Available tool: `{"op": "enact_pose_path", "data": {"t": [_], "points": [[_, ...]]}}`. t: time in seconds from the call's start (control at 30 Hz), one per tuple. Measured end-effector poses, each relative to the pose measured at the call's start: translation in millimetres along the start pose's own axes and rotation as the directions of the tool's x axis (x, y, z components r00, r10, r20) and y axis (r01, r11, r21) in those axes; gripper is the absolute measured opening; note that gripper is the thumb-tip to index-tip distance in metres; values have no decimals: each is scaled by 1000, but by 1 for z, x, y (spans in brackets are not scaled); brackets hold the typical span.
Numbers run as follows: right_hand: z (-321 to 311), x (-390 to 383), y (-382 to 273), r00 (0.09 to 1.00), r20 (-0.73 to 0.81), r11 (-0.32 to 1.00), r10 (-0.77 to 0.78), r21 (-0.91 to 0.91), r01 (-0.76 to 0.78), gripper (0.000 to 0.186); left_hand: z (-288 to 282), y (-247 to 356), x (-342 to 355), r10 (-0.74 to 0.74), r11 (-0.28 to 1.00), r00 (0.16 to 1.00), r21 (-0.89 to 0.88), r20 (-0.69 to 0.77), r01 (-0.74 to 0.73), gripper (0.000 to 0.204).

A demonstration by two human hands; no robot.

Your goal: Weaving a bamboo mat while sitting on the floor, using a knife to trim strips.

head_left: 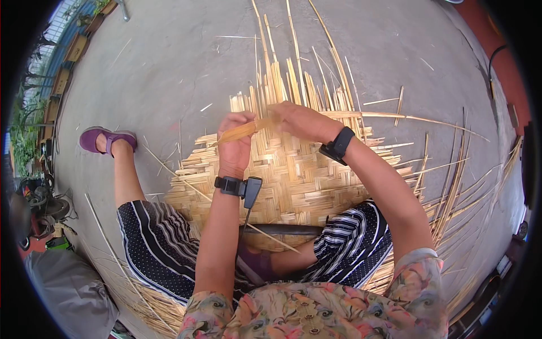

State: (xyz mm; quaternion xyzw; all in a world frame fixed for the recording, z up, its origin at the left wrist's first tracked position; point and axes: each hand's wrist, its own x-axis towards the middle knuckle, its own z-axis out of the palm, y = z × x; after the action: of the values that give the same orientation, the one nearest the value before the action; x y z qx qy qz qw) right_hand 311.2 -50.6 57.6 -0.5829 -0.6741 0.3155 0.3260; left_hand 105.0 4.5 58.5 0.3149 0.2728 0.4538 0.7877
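Observation:
My left hand [234,144] is closed on a flat, yellow-brown strip [237,132], split reed or bamboo by its look. The strip slants up to the right, over the far part of a woven mat [282,181]. At the strip's right end is my right hand [305,121], bent inward, its fingers smeared by motion, so I cannot make out their grip. Pale flat strips cross in a stepped pattern in the mat, and loose ends of uneven length stick out from its far and right edges. Across its near part lies a dark bar [282,229].
Long loose strips [446,186] fan out over the concrete floor [169,56] on the right. More lie under my striped trouser legs [158,243]. My left foot in a purple shoe [107,140] is stretched to the left. Planters [76,48] line the left; grey cloth [70,288] is at lower left.

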Motion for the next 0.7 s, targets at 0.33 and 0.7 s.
{"op": "enact_pose_path", "data": {"t": [0.33,0.7], "points": [[-7,-5,4,991,84,993,-101,-60,106,9,-22,-10,87,-246,162,961,973,-124,167,16],[20,-20,21,868,-261,812,422,535,-234,21,-11,-38,73,232,102,969,989,83,-109,28]]}}
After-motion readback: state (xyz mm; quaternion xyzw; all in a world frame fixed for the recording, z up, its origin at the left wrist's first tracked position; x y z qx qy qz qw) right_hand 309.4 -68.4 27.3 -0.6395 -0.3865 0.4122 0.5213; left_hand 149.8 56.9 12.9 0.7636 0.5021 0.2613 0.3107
